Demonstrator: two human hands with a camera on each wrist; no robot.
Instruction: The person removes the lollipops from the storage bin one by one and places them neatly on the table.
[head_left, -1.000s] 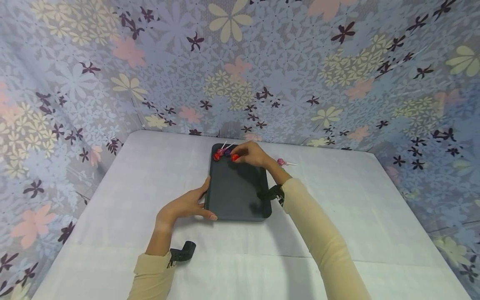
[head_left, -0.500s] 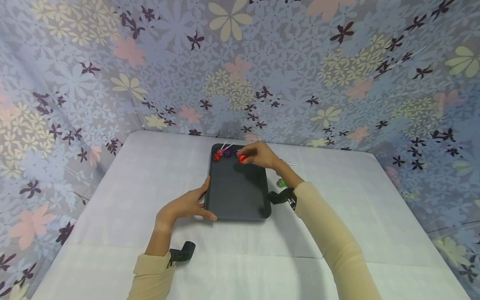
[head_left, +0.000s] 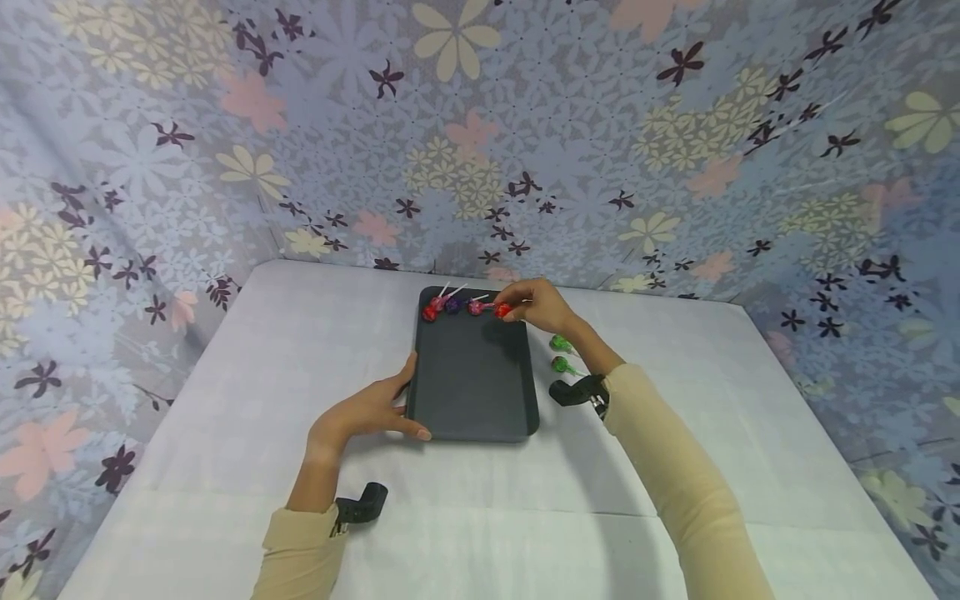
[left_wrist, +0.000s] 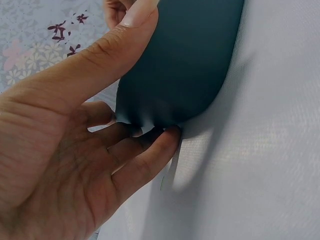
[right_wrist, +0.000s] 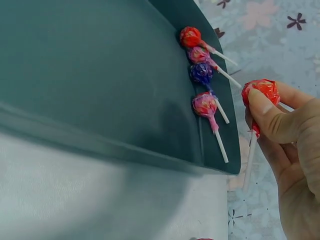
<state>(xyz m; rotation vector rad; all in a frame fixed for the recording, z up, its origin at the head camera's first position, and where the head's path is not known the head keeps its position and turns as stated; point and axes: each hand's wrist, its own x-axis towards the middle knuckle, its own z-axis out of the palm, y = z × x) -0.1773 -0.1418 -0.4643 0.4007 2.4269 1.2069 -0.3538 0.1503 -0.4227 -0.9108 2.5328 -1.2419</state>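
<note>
My right hand [head_left: 542,305] pinches a red-wrapped lollipop [right_wrist: 265,91] by its candy head, over the far right corner of the dark tray [head_left: 474,375]; the white stick points down in the right wrist view. Along the tray's far end lie a red lollipop [right_wrist: 190,37], a pink lollipop [right_wrist: 199,55], a dark purple lollipop [right_wrist: 201,73] and another pink lollipop [right_wrist: 204,105], side by side with sticks outward. My left hand [head_left: 367,411] grips the tray's near left corner, its thumb at the near edge and its fingertips against the side [left_wrist: 125,150].
Two green lollipops [head_left: 562,364] lie on the white-covered table [head_left: 645,467] to the right of the tray, partly behind my right forearm. Flowered cloth [head_left: 360,167] hangs behind the table and at both sides. Each wrist carries a black camera mount [head_left: 367,502].
My right hand has moved right along the tray's far end with the red lollipop, uncovering the second pink one. The green lollipops have come into view. My left hand keeps its place.
</note>
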